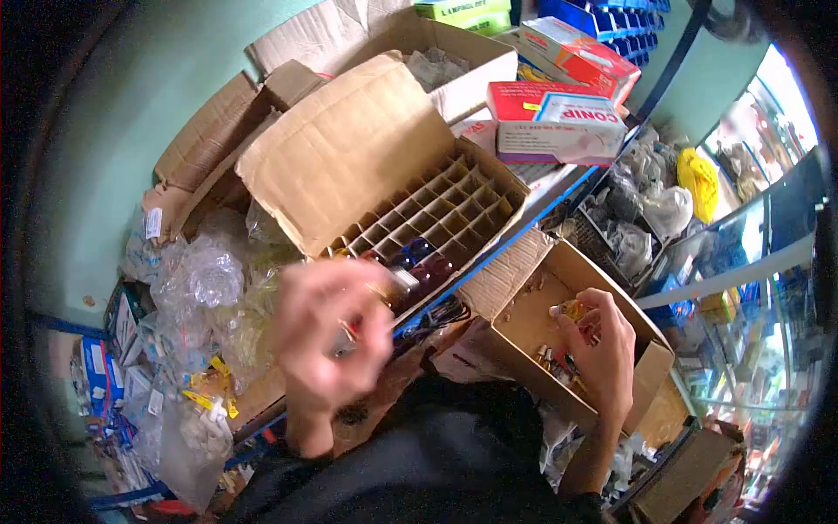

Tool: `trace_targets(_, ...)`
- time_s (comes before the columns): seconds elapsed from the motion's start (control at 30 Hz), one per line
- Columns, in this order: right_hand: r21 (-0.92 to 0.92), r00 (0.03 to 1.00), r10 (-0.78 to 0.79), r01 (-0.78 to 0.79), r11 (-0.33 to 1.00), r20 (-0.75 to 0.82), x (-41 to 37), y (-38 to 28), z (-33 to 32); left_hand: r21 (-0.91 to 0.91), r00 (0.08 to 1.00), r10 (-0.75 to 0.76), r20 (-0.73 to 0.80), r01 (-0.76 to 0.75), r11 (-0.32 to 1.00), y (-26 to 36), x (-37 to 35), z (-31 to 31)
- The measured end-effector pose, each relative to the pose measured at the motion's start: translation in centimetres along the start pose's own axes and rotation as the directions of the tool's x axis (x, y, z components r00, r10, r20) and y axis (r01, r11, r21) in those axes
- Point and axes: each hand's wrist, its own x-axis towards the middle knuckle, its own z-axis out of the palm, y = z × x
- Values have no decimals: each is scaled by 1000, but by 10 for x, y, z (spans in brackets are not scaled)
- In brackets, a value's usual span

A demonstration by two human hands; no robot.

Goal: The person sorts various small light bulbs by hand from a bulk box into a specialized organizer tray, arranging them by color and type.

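Observation:
My left hand (pixel 336 327) is raised in front of the divided cardboard box, its fingers curled round something small and shiny. Motion blur hides what that is. Behind it, the divided box (pixel 436 210) has a grid of compartments, with dark blue and dark red bulbs (pixel 419 253) in its near corner. On the right, my right hand (pixel 602 349) reaches into an open cardboard box (pixel 532 319). Its fingers are closed on a small clear, yellowish bulb (pixel 572 309). Several small bulbs with metal bases (pixel 559 362) lie below that hand in the same box.
Clear plastic bags (pixel 205 279) are heaped at the left. Red and white cartons (pixel 559 122) stand behind the divided box. A blue shelf edge (pixel 541 210) runs diagonally between the two boxes. Bagged goods (pixel 655 201) and a glass case (pixel 751 279) are at the right.

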Motion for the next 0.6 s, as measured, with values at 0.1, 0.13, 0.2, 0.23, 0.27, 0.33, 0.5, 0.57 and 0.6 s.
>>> trace_targets(0.1,21,943,-273,282,959,-191,9,-42,1,281,982,-160,-104,184,942,-30,-3,-12)
trace_targets(0.13,103,932,-271,302,948,-240,10,-61,5,316,974,-205,-96,225,922,-36,-5,-12)
trace_targets(0.2,120,861,-446,483,867,-246,23,-85,14,300,963,-263,-65,270,915,-41,-9,-10)
trace_targets(0.23,128,814,-525,564,816,-248,30,-96,19,292,955,-293,-45,293,910,-42,-9,-9)
trace_targets(0.27,138,780,-580,617,775,-234,41,-108,27,352,969,-248,5,230,907,-43,-7,-9)
trace_targets(0.33,161,754,-628,656,737,-194,63,-127,48,316,944,-329,25,305,898,-41,-4,-5)
trace_targets(0.5,118,643,-762,765,634,-75,103,-141,107,333,924,-377,71,334,882,-43,-5,-1)
trace_targets(0.57,70,659,-752,751,656,-17,101,-145,115,345,935,-343,90,294,891,-50,-6,1)
trace_targets(0.6,45,664,-748,747,663,3,100,-145,116,343,934,-345,98,293,892,-51,-6,2)
